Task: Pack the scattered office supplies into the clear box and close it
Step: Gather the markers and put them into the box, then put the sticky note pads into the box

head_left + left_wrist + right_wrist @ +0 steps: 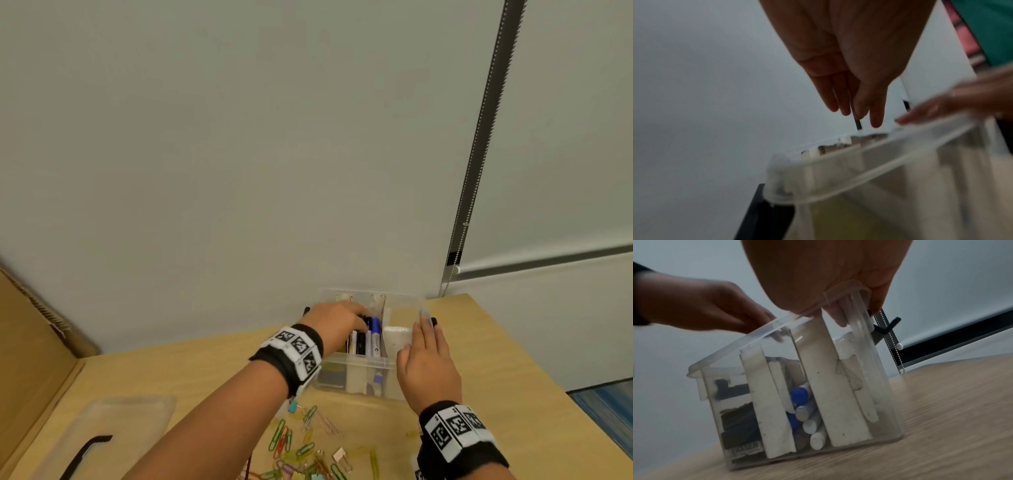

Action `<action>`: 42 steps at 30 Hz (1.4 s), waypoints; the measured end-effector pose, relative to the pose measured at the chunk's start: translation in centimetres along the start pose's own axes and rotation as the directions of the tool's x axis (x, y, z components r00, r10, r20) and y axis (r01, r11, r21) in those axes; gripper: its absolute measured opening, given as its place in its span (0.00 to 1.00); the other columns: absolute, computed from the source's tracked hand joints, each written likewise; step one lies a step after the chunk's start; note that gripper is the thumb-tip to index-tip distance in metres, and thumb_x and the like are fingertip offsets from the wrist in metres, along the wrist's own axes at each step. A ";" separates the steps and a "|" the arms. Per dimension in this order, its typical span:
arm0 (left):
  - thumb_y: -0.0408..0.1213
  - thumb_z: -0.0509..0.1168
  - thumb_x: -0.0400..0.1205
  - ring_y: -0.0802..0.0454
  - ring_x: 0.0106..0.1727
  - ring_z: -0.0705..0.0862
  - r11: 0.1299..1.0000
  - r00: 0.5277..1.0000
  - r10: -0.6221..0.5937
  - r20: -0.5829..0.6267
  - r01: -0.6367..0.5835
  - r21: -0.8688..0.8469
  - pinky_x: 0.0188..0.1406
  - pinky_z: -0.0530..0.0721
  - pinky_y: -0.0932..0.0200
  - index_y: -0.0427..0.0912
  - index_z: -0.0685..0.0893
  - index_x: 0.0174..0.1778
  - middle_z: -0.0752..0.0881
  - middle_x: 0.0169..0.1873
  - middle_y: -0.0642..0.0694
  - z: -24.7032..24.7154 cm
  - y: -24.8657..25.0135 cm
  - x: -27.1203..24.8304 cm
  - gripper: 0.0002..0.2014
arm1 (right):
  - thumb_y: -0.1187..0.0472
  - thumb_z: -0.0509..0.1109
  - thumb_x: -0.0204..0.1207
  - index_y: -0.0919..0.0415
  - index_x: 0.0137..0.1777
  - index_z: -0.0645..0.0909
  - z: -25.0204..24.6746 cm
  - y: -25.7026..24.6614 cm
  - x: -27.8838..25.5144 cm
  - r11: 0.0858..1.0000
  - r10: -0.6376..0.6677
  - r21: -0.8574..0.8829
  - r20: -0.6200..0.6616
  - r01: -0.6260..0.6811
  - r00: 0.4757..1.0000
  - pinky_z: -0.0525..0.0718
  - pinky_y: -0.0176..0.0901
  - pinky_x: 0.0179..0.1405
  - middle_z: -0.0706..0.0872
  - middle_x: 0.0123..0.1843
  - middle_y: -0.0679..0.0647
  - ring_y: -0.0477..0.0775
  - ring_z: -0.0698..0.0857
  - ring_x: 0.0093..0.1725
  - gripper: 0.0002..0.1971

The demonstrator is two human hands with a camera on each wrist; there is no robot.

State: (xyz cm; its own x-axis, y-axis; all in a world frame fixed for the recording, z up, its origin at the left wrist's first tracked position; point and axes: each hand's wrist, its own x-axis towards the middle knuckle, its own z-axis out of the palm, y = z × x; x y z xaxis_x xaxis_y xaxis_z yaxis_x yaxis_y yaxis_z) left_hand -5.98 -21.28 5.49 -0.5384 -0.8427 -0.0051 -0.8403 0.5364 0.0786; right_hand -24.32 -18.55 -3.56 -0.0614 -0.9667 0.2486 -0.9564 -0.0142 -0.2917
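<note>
**Both hands at the clear box**

Head view shows me the clear box (pixel 359 373) on the tabletop (pixel 496 359) against the wall, its lid (pixel 102 431) lying apart at the near left. My left hand (pixel 337 323) reaches into the box over the markers (pixel 368 337) — its grip pinches a thin dark item I cannot identify. My right hand (pixel 426 366) lies flat on the box's right rim, fingers straight, grip released. Paper clips (pixel 301 445) lie scattered in front of the box.
</note>
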 end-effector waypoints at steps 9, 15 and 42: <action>0.33 0.60 0.84 0.57 0.63 0.78 0.939 0.902 -0.301 -0.311 0.223 -0.261 0.62 0.77 0.58 0.53 0.87 0.54 0.83 0.61 0.57 0.3 -2.5 -17.0 0.13 | 0.54 0.46 0.84 0.64 0.81 0.60 -0.8 -0.1 -0.2 0.999 -0.004 0.043 0.055 0.002 0.998 0.54 0.50 0.83 0.57 0.84 0.60 0.61 0.54 0.84 0.27; 0.48 0.60 0.84 0.56 0.63 0.78 0.824 0.844 -0.511 0.163 0.535 -0.187 0.62 0.77 0.60 0.55 0.75 0.69 0.78 0.66 0.55 5.7 -2.9 -26.1 0.17 | 0.55 0.49 0.82 0.66 0.77 0.66 -0.1 0.4 0.2 0.997 -0.034 0.072 0.004 0.034 0.999 0.58 0.60 0.81 0.66 0.80 0.64 0.67 0.61 0.79 0.26; 0.39 0.67 0.80 0.63 0.54 0.80 0.381 0.656 -0.753 0.041 0.486 -0.786 0.45 0.80 0.69 0.52 0.62 0.78 0.77 0.62 0.52 8.0 -5.0 -30.5 0.31 | 0.53 0.75 0.72 0.65 0.72 0.69 2.6 -19.9 -19.0 0.159 -0.816 0.350 0.573 0.923 -0.077 0.74 0.60 0.59 0.75 0.66 0.66 0.66 0.72 0.64 0.31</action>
State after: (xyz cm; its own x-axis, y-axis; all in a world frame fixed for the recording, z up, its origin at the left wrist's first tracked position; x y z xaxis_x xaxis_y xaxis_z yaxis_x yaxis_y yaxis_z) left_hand 14.13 2.09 -2.68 0.2770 -0.9553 -0.1037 -0.5319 -0.2423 0.8114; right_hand -3.34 -0.57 -4.89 0.9487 -0.0608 -0.3103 -0.1089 -0.9841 -0.1403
